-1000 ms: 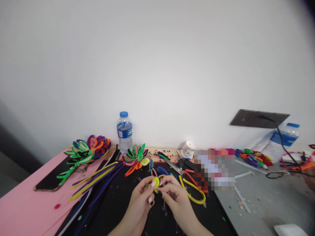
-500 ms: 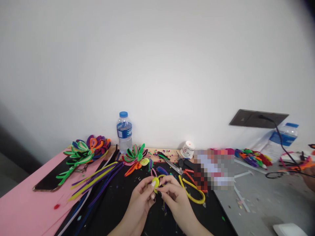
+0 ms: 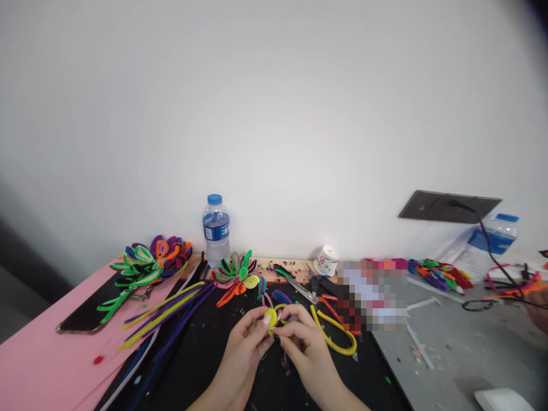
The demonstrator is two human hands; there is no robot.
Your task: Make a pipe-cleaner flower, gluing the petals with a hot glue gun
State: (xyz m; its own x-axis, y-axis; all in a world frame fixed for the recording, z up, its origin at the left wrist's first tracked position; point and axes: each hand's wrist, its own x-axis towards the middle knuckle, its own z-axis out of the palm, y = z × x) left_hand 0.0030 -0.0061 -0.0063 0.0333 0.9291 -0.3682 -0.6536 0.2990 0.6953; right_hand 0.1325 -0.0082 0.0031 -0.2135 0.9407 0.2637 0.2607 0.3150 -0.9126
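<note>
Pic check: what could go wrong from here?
Small yellow fuzzy coil sits in the fingertips of the left hand and right hand; it might slip or unwind.

Yellow fuzzy bent strip lies right beside the right hand and could snag it.

Silver-bladed scissors lie just beyond the hands; a forward reach might brush the blades.

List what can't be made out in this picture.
All in the head view:
- Far side of the yellow coil: hidden by the left hand and right hand.
- Whatever lies under the pixelated patch: blurred out.
- Most of the other person's hand: cut off by the right edge.
- White object: cut off by the bottom edge.
- Print on the cup: too small.
</note>
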